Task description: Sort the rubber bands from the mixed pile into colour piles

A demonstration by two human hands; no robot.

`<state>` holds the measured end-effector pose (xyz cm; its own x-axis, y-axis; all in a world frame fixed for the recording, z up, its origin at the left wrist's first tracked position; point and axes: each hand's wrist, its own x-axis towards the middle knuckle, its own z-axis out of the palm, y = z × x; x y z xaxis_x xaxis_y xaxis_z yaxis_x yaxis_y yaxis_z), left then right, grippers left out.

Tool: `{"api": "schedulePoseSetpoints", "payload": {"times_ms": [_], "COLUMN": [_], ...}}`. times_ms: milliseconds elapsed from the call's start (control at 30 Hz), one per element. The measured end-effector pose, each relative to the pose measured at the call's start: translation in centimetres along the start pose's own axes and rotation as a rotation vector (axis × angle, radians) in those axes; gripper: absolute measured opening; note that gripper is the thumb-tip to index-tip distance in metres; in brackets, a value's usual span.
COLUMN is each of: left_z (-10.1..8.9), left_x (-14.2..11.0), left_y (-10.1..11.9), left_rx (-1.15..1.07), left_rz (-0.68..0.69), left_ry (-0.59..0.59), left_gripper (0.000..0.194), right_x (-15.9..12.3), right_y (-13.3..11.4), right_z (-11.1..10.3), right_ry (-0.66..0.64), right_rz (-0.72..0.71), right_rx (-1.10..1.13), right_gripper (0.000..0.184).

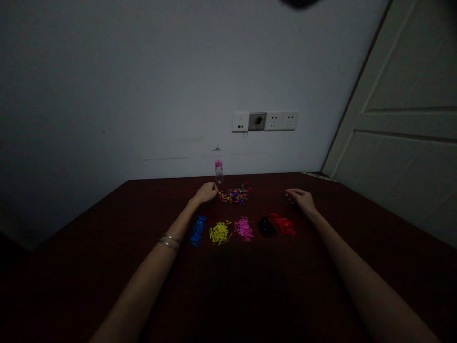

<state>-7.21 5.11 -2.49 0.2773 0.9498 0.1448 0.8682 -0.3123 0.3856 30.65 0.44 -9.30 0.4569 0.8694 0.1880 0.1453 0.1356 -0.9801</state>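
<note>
A mixed pile of small coloured rubber bands (235,194) lies toward the back of the table. At its left edge is my left hand (207,191), fingers curled closed; what they pinch, if anything, is too small to make out. My right hand (300,198) rests to the right of the pile, behind the red bands (284,225), its fingers drawn together with any content hidden. Nearer me, sorted heaps form a row: blue bands (198,231), yellow bands (219,233), pink bands (244,229) and black bands (266,227), with the red ones last.
Behind the mixed pile stands a small clear bottle (219,175) with pink at its top. The dark table (228,290) meets a wall bearing sockets (281,121). A pale panelled door (403,143) is at the right. The light is dim.
</note>
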Motion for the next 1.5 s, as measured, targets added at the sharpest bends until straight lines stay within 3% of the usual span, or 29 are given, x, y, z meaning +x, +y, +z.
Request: {"api": "schedulePoseSetpoints", "payload": {"times_ms": [167, 300, 400, 600, 800, 900, 1000, 1133, 1300, 1500], "left_z": [0.2, 1.3, 2.2, 4.5, 6.8, 7.1, 6.7, 4.9, 1.4, -0.8], "left_x": [-2.2, -5.0, -7.2, -9.3, -9.7, -10.0, -9.9, -8.6, -4.7, -0.5], "left_y": [5.7, 11.1, 14.4, 16.9, 17.1, 17.2, 17.0, 15.9, 11.5, 2.6], "left_rx": [0.065, 0.112, 0.143, 0.282, 0.296, 0.268, 0.253, 0.189, -0.009, -0.155], "left_rz": [0.132, 0.416, 0.573, 0.745, 0.81, 0.813, 0.777, 0.729, 0.539, 0.113], "left_ry": [-0.011, 0.11, 0.101, 0.057, 0.058, 0.034, 0.022, 0.054, 0.185, 0.309], "left_gripper": [0.015, 0.019, 0.019, 0.021, 0.023, 0.035, 0.05, 0.051, 0.041, 0.031], "right_x": [0.2, 0.1, -0.1, -0.4, -0.3, -0.2, -0.2, -0.4, -0.7, -0.8], "right_y": [0.2, 0.1, -0.1, -0.4, -0.3, -0.2, -0.2, -0.2, -0.2, 0.1], "right_z": [0.0, 0.0, 0.1, 0.2, 0.3, 0.2, 0.2, 0.4, 0.7, 0.7], "right_ry": [-0.001, -0.006, -0.003, -0.012, -0.013, -0.017, -0.017, -0.037, -0.084, -0.151], "right_rz": [0.005, 0.008, 0.002, -0.002, -0.015, -0.028, -0.03, -0.04, -0.122, -0.282], "right_rx": [-0.023, -0.031, -0.027, -0.026, -0.019, -0.024, -0.047, -0.129, -0.357, -0.58], "right_gripper": [0.033, 0.032, 0.032, 0.031, 0.031, 0.03, 0.029, 0.029, 0.025, 0.023]}}
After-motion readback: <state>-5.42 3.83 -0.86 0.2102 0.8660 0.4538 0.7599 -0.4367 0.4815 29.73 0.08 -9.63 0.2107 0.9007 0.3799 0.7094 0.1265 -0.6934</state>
